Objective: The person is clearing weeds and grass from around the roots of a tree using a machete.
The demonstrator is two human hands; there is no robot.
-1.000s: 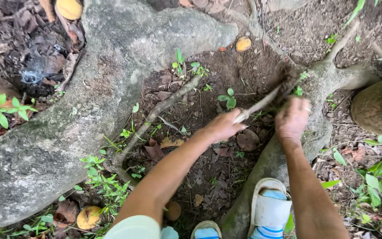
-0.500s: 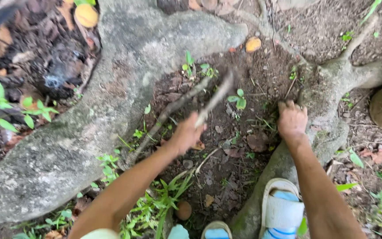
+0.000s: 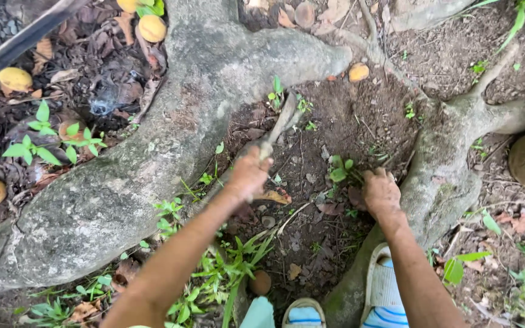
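Wooden stick (image 3: 279, 127) in left grip (image 3: 249, 175), pointing fwd.

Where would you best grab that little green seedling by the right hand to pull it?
Probably low on the stem of the seedling, just above the soil, coming from the right, where the right hand already rests. The leaves on top look thin and might tear.

No packages, labels, signs or screens in view; only soil, tree roots, weeds, fallen fruit, leaf litter.
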